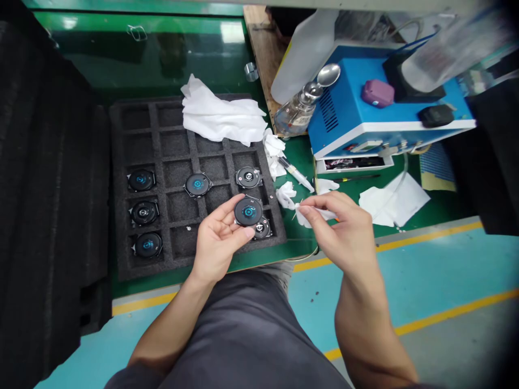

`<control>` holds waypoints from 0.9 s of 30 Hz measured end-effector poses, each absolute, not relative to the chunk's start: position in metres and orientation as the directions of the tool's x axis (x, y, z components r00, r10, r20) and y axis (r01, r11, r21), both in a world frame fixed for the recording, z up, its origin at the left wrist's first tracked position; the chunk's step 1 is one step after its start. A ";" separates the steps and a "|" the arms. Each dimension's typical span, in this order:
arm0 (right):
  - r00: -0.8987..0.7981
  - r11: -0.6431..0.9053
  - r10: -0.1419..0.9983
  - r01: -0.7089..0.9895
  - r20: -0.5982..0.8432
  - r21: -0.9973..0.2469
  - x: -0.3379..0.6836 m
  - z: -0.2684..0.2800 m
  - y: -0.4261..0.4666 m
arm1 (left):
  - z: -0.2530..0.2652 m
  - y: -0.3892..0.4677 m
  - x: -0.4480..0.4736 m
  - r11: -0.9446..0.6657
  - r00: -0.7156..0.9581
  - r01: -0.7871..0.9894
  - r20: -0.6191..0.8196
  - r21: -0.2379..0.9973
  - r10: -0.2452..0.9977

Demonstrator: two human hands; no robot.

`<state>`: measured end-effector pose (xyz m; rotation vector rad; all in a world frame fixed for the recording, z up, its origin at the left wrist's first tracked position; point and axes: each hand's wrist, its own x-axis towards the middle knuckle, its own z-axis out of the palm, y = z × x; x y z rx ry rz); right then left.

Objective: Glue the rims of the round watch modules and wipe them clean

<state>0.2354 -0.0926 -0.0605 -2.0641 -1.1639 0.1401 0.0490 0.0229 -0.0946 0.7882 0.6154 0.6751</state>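
Observation:
My left hand (pixel 221 237) grips a round black watch case (pixel 248 211) between thumb and fingers, its dark face with a blue mark turned up. It is held over the lower right of a black foam tray (pixel 162 259) and partly covers another watch case (pixel 261 229). To the right of the tray, my right hand (pixel 340 224) is closed in a pinch. A thin, whitish bit shows at its fingertips, too small to name, in front of crumpled white tissue (pixel 306 219). More watch cases, including one at the left (pixel 141 180) and one mid-tray (pixel 198 185), lie in the tray.
A white cloth (pixel 223 116) covers the tray's far compartments. A syringe (pixel 298 175) lies among tissues (pixel 286 193) beside the tray. Beyond stand a glass bottle (pixel 295 113) and a blue machine (pixel 365 102). Tall black foam (pixel 44 189) borders the left side.

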 end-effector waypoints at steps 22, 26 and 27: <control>0.646 -0.338 0.669 0.705 0.367 -0.624 0.238 -0.071 -0.102 | -0.091 0.022 0.048 0.550 0.640 -0.357 -0.231 0.755 0.733; 0.599 -0.193 0.755 0.592 0.267 -0.782 0.211 -0.068 -0.087 | -0.093 0.020 0.049 0.432 0.610 -0.370 -0.136 0.822 0.781; 0.570 -0.159 0.784 0.567 0.245 -0.809 0.204 -0.068 -0.082 | -0.094 0.018 0.049 0.394 0.606 -0.369 -0.104 0.842 0.788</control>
